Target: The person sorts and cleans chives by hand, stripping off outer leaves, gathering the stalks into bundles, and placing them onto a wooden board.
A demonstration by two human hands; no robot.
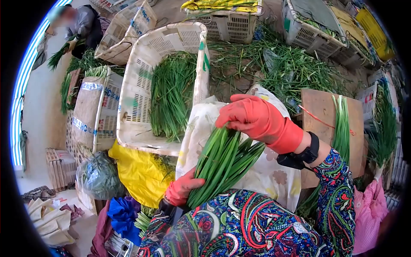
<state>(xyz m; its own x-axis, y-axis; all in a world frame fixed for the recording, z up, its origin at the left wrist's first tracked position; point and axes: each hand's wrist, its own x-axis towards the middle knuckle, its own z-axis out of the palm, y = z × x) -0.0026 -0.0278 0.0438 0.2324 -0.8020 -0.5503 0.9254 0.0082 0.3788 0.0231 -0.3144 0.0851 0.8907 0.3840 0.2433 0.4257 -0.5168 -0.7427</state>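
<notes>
Head view: nearest, a bunch of greens (222, 160) sits over the person's lap, its leaves long, flat, glossy and fanned. Red-gloved, the left hand (185, 187) clasps its left side, fingers mostly hidden beneath; the right hand (257, 120) curls over the far end, though whether it grips is hard to tell. To the right, a wooden board (316, 105) carries pale-stemmed greens (341, 120). Farther left, a white crate (171, 40) holds loose leaves (171, 94). Beyond, yellow sheets (222, 5) hide the contents of another crate (227, 28), cut off at the top.
</notes>
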